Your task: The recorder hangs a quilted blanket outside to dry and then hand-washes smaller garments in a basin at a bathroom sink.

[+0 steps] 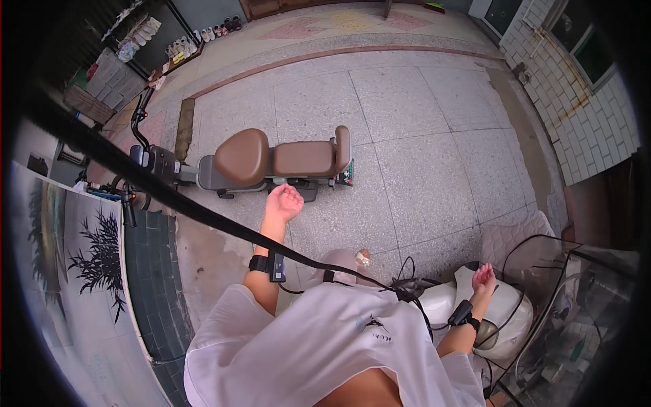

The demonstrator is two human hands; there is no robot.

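Observation:
My left hand (285, 202) is raised with the palm up and the fingers loosely curled, holding nothing. In the picture it overlaps the near side of an electric scooter (307, 192); I cannot tell whether they touch. The scooter has a broad brown front seat (244, 156), a brown rear seat (304, 158) and a padded backrest (343, 149). Off to the right, my right hand (483, 278) is also palm up with bent fingers and nothing visible in it. Behind it is a white vehicle body (501, 300) with a clear cover (569, 325).
Grey speckled paving (412, 168) surrounds the scooter. A black strap (203, 211) crosses the view. Shoes (178, 49) fill a rack at upper left. A painted wall (76, 285) stands on the left, a white brick wall (564, 102) on the right. Cables run by my right arm.

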